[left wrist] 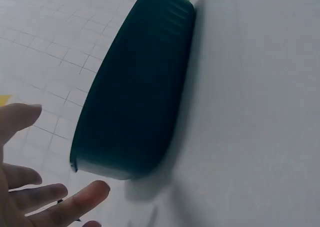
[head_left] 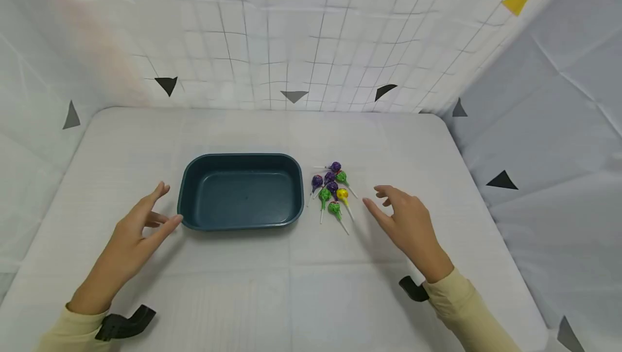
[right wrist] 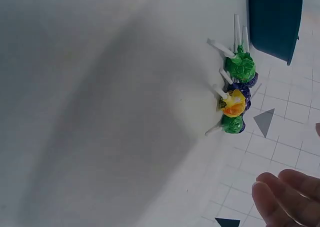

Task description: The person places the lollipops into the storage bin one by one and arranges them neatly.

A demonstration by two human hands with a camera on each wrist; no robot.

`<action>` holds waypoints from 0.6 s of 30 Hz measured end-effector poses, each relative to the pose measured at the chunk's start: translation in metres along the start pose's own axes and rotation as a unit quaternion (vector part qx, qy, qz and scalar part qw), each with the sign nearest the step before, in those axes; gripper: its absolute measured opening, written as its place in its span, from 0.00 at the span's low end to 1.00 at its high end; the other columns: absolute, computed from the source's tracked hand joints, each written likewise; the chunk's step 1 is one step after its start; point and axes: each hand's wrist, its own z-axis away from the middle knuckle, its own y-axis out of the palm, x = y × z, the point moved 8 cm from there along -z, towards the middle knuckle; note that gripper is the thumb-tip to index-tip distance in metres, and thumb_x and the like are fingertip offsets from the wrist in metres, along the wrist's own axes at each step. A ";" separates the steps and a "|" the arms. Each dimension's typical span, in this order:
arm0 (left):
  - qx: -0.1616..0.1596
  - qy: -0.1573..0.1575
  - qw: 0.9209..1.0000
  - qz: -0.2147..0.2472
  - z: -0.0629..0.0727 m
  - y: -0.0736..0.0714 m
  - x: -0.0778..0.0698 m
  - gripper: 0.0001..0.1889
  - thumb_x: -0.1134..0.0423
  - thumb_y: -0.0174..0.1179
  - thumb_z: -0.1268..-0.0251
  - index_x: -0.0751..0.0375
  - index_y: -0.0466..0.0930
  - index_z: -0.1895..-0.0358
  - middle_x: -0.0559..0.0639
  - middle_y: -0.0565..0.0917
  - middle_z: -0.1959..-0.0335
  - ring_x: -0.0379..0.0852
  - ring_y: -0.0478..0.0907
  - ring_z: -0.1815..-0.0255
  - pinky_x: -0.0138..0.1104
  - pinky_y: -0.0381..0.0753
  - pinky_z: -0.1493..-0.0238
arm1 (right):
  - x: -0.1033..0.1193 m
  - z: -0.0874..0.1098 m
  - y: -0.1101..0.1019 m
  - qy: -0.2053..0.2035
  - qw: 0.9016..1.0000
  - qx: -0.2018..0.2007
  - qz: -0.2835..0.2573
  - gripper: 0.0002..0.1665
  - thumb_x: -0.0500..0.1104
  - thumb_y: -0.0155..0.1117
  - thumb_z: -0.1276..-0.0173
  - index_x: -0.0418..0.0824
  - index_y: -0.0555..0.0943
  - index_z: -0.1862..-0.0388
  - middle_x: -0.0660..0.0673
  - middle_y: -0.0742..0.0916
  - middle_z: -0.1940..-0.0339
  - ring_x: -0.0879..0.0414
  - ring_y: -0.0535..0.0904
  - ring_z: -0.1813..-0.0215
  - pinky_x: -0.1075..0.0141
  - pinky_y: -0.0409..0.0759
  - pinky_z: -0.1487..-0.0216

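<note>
A dark teal rectangular plastic tray (head_left: pixel 245 228) with nothing in it sits left of the table's middle. Just right of it lies a small heap of wrapped lollipops: several purple ones, several green ones such as this green lollipop (head_left: pixel 334 209), and one yellow lollipop (head_left: pixel 342 194), sticks pointing various ways. My left hand (head_left: pixel 138 236) hovers by the tray's left end, fingers spread, holding nothing. To the right of the heap, my right hand (head_left: pixel 405 225) is held over the table with relaxed, slightly bent fingers and nothing in its grasp; the yellow lollipop is nearest.
A white cloth covers the table (head_left: pixel 291 298). Behind it hangs a white grid-lined sheet (head_left: pixel 311 33) with black, grey and yellow triangles; plain sheets hang at both sides. A black strap piece (head_left: pixel 126 324) shows at the left wrist, another black strap piece (head_left: pixel 413 289) at the right.
</note>
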 end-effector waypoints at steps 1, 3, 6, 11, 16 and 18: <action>-0.004 0.004 1.000 0.008 0.000 0.002 0.000 0.43 0.54 0.62 0.24 0.48 0.46 0.15 0.58 0.64 0.19 0.17 0.73 0.52 0.51 0.84 0.51 | 0.000 -0.004 0.001 0.006 1.000 0.005 -0.005 0.29 0.60 0.65 0.26 0.39 0.83 0.40 0.38 0.92 0.52 0.44 0.89 0.58 0.48 0.84 0.59; -0.011 0.010 1.000 0.024 0.000 0.005 0.001 0.41 0.56 0.62 0.24 0.51 0.49 0.15 0.59 0.66 0.20 0.14 0.72 0.55 0.36 0.83 0.51 | -0.002 -0.011 0.005 0.017 1.000 0.015 -0.017 0.28 0.59 0.66 0.26 0.39 0.83 0.41 0.39 0.92 0.52 0.45 0.89 0.59 0.50 0.84 0.62; -0.022 0.017 0.999 0.043 0.000 0.009 0.005 0.39 0.59 0.62 0.24 0.56 0.54 0.16 0.60 0.69 0.22 0.16 0.76 0.58 0.16 0.73 0.56 | -0.004 -0.024 0.012 0.031 0.999 0.028 -0.034 0.27 0.57 0.68 0.27 0.39 0.83 0.41 0.40 0.92 0.52 0.47 0.88 0.60 0.53 0.83 0.64; -0.028 0.020 0.996 0.078 0.000 0.015 0.010 0.36 0.63 0.62 0.25 0.60 0.59 0.19 0.63 0.72 0.25 0.21 0.80 0.59 0.11 0.69 0.54 | -0.005 -0.042 0.020 0.045 0.997 0.042 -0.047 0.28 0.58 0.68 0.27 0.39 0.83 0.40 0.41 0.92 0.51 0.48 0.88 0.60 0.57 0.81 0.66; -0.020 0.012 0.995 0.094 0.001 0.020 0.014 0.35 0.63 0.61 0.24 0.58 0.60 0.18 0.65 0.72 0.25 0.20 0.80 0.57 0.11 0.68 0.52 | -0.006 -0.058 0.030 0.059 0.995 0.055 -0.054 0.30 0.60 0.67 0.27 0.39 0.83 0.39 0.41 0.92 0.50 0.47 0.88 0.58 0.56 0.83 0.65; -0.013 0.003 0.995 0.096 0.001 0.021 0.017 0.35 0.62 0.61 0.23 0.55 0.59 0.18 0.64 0.71 0.24 0.19 0.80 0.56 0.11 0.68 0.53 | -0.006 -0.066 0.036 0.067 0.994 0.063 -0.058 0.30 0.59 0.67 0.27 0.39 0.83 0.39 0.41 0.92 0.49 0.46 0.88 0.56 0.55 0.84 0.63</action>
